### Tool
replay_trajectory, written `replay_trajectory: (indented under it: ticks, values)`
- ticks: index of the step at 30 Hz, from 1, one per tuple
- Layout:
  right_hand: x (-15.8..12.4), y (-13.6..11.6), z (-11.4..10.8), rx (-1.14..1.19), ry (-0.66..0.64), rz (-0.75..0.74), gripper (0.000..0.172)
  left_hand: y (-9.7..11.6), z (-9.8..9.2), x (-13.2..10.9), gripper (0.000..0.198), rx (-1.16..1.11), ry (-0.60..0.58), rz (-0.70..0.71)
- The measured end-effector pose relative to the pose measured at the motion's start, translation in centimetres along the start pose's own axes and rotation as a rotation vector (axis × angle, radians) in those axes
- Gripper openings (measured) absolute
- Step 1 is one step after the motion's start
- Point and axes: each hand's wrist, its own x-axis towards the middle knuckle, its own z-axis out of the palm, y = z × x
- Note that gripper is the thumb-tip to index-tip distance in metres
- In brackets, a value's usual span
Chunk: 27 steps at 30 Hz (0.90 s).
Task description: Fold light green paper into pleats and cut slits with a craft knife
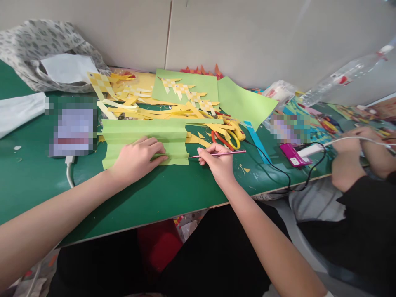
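A light green sheet of paper [173, 142] with several crosswise folds lies on the green table. My left hand [139, 159] rests on its near part, with a raised fold between the thumb and the fingers. Just off the sheet's right edge, my right hand [218, 163] pinches a slim pink pencil [236, 152]. Its dark pointed tip faces left, close to the paper's near right corner. Behind my right hand lie red-and-yellow scissors [235, 142] and a yellow glue gun [237, 131].
Yellow paper strips [148, 111] and woven paper fish [181, 90] lie behind the sheet. A phone [74, 128] on a cable is at left, near a patterned cloth bag [27, 37]. To the right are a blue strip [258, 142], a purple power bank [293, 156] and another person's arms [348, 165].
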Motion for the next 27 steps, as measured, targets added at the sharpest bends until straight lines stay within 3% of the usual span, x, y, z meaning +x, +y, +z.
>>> replay_trajectory:
  ticks: [9, 21, 27]
  values:
    - [-0.07, -0.41, 0.18, -0.023, -0.052, 0.008, 0.029, 0.01, -0.03, 0.02, 0.023, 0.013, 0.003, 0.008]
    - [0.15, 0.07, -0.06, -0.036, 0.150, 0.013, 0.022, 0.05, -0.14, -0.01, 0.022, -0.005, -0.014, -0.003]
    - [-0.19, 0.00, -0.21, -0.030, 0.162, -0.050, 0.023, 0.05, -0.10, -0.01, 0.021, 0.002, -0.006, 0.004]
